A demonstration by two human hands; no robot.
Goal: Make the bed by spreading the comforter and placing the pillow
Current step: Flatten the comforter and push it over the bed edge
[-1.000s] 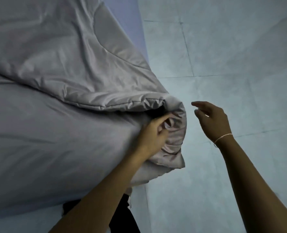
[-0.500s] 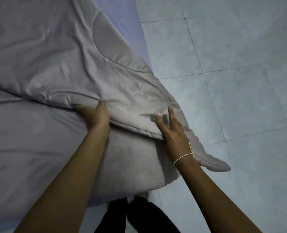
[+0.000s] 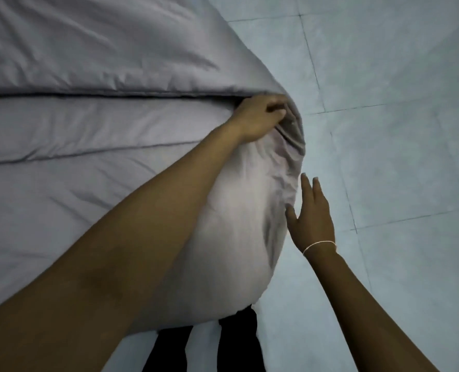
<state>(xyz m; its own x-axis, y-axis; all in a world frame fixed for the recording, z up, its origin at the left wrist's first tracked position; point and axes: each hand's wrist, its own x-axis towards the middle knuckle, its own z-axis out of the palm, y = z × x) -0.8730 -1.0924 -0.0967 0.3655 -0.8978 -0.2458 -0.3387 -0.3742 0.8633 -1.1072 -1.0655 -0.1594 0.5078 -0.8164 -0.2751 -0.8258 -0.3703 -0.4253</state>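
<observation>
A grey comforter (image 3: 94, 52) covers the bed and fills the left and upper part of the head view, folded back on itself along a dark seam. Its bunched corner (image 3: 290, 146) hangs over the bed's right edge. My left hand (image 3: 257, 116) reaches across and grips the fabric at that fold, fingers curled into the cloth. My right hand (image 3: 313, 216), with a thin white band at the wrist, lies flat with straight fingers against the comforter's hanging side. No pillow is in view.
A pale tiled floor (image 3: 384, 130) runs along the right of the bed. My dark trouser legs (image 3: 236, 342) stand at the bed's near edge at the bottom centre.
My left hand moved right along the fold and now grips the bunched corner. My right hand left the top of the comforter and dropped to its hanging side. The folded flap lies straighter.
</observation>
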